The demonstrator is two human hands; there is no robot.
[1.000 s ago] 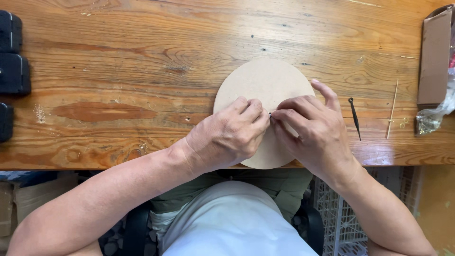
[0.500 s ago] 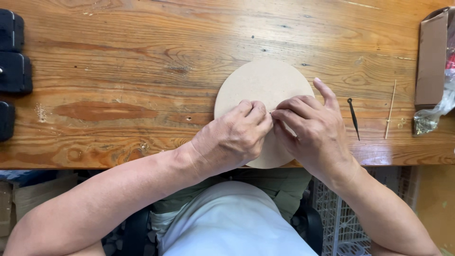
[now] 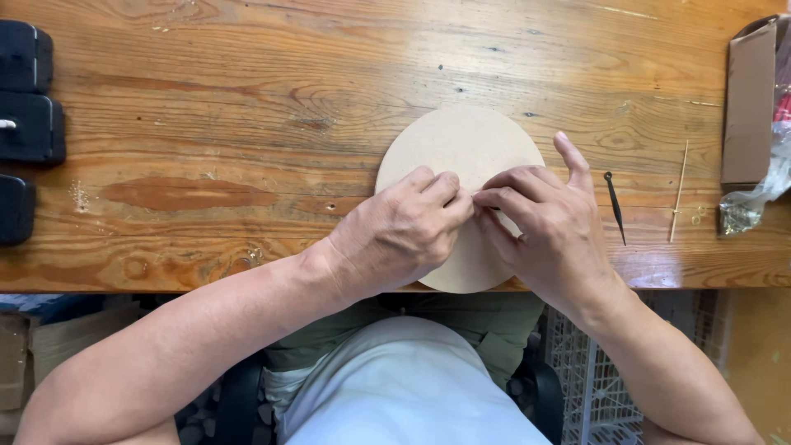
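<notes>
A round, pale tan disc [image 3: 465, 148] lies flat on the wooden table [image 3: 247, 124], near its front edge. Both of my hands rest on the disc's lower half. My left hand [image 3: 400, 235] and my right hand [image 3: 548, 227] meet fingertip to fingertip above the middle of the disc, pinching something very small between them. What that small thing is I cannot make out; the fingers hide it. My right index finger sticks up towards the disc's right rim.
A thin black pointed tool [image 3: 615, 206] and a slim wooden stick [image 3: 679, 191] lie right of the disc. A brown cardboard box [image 3: 748, 107] with a clear plastic bag [image 3: 746, 210] sits at the right edge. Black blocks [image 3: 29, 124] line the left edge.
Both hands stay together on the disc, with only slight finger shifts. The disc has not moved.
</notes>
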